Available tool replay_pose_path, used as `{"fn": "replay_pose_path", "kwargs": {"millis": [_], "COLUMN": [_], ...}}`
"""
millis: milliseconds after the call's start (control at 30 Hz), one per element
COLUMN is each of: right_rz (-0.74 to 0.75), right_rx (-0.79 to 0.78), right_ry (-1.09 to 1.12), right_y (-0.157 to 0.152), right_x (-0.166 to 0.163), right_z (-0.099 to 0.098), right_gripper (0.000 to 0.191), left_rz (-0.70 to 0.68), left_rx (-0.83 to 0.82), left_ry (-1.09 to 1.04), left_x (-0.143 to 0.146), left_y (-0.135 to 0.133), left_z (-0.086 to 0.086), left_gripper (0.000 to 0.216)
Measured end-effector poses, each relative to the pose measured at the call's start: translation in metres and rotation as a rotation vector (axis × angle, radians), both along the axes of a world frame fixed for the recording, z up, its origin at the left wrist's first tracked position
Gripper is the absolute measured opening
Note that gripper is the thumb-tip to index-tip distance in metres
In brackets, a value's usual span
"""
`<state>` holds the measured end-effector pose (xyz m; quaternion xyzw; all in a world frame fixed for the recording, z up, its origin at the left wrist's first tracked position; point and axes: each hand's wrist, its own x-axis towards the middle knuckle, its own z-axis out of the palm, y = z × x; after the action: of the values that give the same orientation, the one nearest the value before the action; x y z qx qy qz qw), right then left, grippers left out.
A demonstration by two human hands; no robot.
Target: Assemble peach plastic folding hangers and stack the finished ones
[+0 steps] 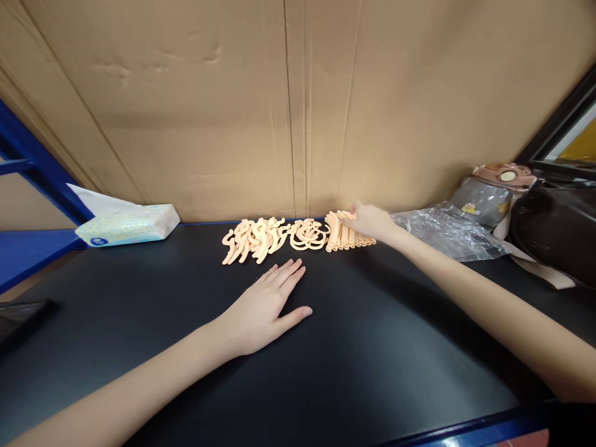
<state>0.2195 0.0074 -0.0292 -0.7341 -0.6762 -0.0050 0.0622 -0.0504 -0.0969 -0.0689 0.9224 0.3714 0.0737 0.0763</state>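
My left hand [265,304] lies flat on the black table [326,372], palm down, fingers stretched out and thumb spread. Just beyond its fingertips is a heap of wavy peach-coloured strips [254,239]. Beside that heap sit several thin peach rings [308,234], partly overlapping. Further right, a stack of short peach-coloured tubes [342,236] lies side by side. Over this stack reaches my right hand [372,222], its thumb and a forefinger apart at the tubes. No tube looks lifted, and the other fingers are hidden.
A tissue pack [133,225] stands at the back left. To the right are a crumpled clear plastic bag [447,233], a bottle with a brown lid [484,195], a strap [542,270] and a dark bag [554,230]. A cardboard wall [209,124] closes off the back.
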Motion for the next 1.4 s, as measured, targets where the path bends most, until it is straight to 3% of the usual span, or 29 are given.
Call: {"fn": "replay_pose_path", "kwargs": {"millis": [433,633,767,933,1067,1233,1400], "right_rz": [0.035,0.171,0.36,0.597,0.72,0.918,0.972], "right_rx": [0.11,0.213,0.241,0.157,0.128,0.219,0.218], "right_ry": [0.118,0.235,0.293,0.227,0.072,-0.097,-0.118], "right_y": [0.003,-0.002,-0.027,-0.081,-0.11,-0.115,-0.116], "right_x": [-0.001,0.004,-0.004,-0.017,-0.023,-0.028,-0.029], "right_z": [-0.002,0.024,0.038,0.018,-0.003,-0.016,-0.021], "right_gripper": [0.04,0.033,0.028,0.025,0.016,0.009,0.011], "left_rz": [0.01,-0.005,0.001,0.092,0.136,0.11,0.0], "left_rx": [-0.033,-0.008,-0.017,-0.081,-0.022,0.006,0.045], "left_ry": [0.04,0.011,-0.017,-0.072,-0.222,-0.305,-0.26], "left_x": [0.0,0.0,0.001,0.002,0.001,0.002,0.003], "left_y": [-0.002,0.001,0.0,-0.005,-0.006,-0.006,-0.005], "left_z": [0.003,0.0,0.001,0.004,0.004,0.004,0.004], "left_gripper": [0.071,0.068,0.067,0.068,0.059,0.047,0.036]}}
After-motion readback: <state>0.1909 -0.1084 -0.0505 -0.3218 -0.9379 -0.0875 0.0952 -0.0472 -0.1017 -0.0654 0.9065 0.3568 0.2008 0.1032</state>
